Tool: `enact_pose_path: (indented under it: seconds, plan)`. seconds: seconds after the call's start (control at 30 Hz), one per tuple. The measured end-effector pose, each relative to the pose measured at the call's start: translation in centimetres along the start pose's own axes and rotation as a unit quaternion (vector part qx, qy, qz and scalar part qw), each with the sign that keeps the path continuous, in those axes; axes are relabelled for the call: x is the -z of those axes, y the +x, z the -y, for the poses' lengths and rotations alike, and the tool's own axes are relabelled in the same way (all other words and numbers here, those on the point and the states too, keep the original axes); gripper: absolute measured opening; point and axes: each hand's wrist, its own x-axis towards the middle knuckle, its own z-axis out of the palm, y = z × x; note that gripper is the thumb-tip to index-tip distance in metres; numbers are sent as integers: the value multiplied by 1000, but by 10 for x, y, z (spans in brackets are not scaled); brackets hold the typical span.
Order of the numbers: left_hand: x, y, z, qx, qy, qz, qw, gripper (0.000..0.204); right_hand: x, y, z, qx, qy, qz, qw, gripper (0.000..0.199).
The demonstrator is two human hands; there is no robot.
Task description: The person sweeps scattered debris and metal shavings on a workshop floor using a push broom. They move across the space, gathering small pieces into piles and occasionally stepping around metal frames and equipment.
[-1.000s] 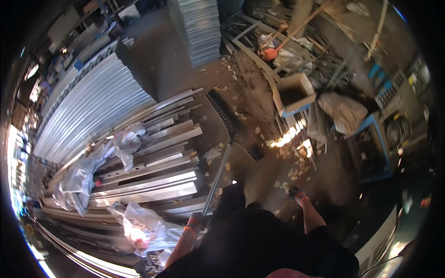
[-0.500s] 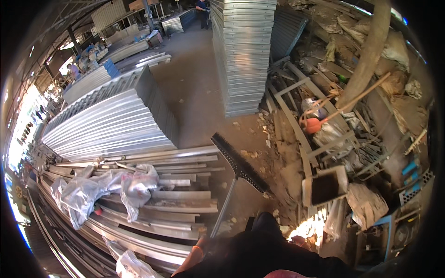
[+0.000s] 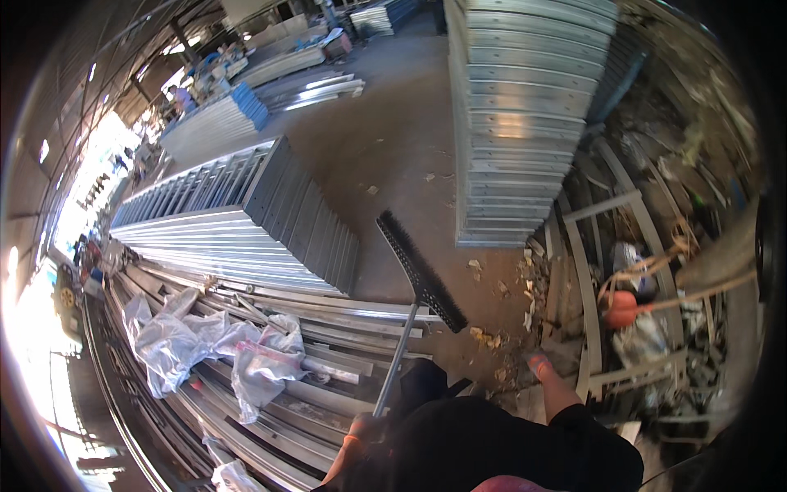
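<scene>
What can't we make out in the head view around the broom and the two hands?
- Left hand: low in the head view, partly behind the dark clothing; its grip on the broom handle is unclear.
- Right hand: small and blurred; whether it holds anything is unclear.
- Debris by the broom head: too small to identify.
- Right-side scrap pile: bent and dark near the rim.

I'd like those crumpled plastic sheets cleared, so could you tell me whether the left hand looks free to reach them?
Probably not as things stand: the left hand grips the broom handle, and the plastic sheets lie further left on the metal profiles.
</scene>
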Motion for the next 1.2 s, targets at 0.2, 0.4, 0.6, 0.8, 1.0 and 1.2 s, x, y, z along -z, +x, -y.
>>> enact_pose_path:
  seconds: [0.2, 0.4, 0.6, 0.8, 1.0, 1.2]
  plan:
    - [50, 199, -14, -46, 65, -85, 993, 26, 215, 235, -51, 15, -168, -24, 985, 46]
    - [208, 358, -108, -173, -112, 20, 978, 49, 284, 391, -21, 177, 21, -122, 976, 34]
    - [368, 471, -252, 223, -247, 11, 943, 49, 399, 514, 70, 56, 150, -89, 983, 38]
    - [483, 619, -307, 186, -299, -27, 936, 59, 512, 751, 72, -143, 254, 170, 941, 40]
    - [593, 759, -366, 72, -162, -116, 977, 49, 648, 980, 45, -167, 472, 134, 855, 20]
    - [719, 870, -388, 106, -182, -167, 963, 43, 859, 1240, 66, -4, 383, 79, 921, 24]
